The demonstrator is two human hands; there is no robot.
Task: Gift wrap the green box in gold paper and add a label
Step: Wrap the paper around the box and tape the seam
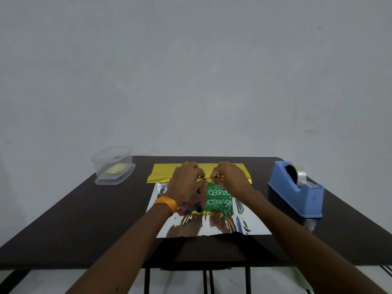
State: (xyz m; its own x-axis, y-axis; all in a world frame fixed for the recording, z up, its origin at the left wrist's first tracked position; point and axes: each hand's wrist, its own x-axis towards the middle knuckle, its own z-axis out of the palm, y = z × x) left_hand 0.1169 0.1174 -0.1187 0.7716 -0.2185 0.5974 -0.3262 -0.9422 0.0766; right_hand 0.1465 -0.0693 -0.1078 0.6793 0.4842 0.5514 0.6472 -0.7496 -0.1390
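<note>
— Where does the green box (pixel 216 200) lie relative to the person's hands?

— Just beneath and near of them. The left grip (pixel 186 181) and right grip (pixel 231 179) meet over the box's far top edge, and the left one hides part of its left side.

— And what are the grips doing?

— Both have fingers curled and pinch a thin folded edge of the gold paper (pixel 169 172), which is stretched between them above the box.

— How does the box look?

— It is green with white lettering that reads upside down from the camera. Its left part shows blue, pink and yellow patches. It sits on the middle of the sheet, whose shiny silver side faces up and reaches to the near edge of the dark table (pixel 84 219). The gold side shows on the far part, behind the hands.

— Anything else on the table?

— A blue tape dispenser (pixel 297 189) stands to the right, well apart from the sheet. A clear plastic container (pixel 113 165) with something yellow inside sits at the far left. An orange thread band (pixel 166 204) circles the left wrist.
</note>
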